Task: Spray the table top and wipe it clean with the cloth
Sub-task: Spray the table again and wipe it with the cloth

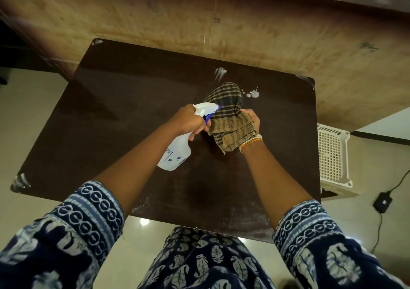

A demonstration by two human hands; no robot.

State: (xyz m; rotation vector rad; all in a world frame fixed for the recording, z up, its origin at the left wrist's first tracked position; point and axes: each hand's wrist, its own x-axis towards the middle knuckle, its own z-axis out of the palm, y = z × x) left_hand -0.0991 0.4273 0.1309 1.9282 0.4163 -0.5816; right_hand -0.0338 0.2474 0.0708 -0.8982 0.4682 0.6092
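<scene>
Cloth [230, 120] in right hand [251, 120], spray bottle [177, 153] in left hand [188, 122]

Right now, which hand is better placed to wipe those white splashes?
Probably the right hand: it holds the cloth just short of the white splashes. The left hand grips the spray bottle.

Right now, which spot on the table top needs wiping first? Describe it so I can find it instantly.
Start at the dark brown wooden table top and go to its far right part, past the checked brown-and-black cloth held in the right hand. Just right of the cloth's far end lies a white splatter, a blob with small droplets, unlike the streaky white smear farther back.
</scene>
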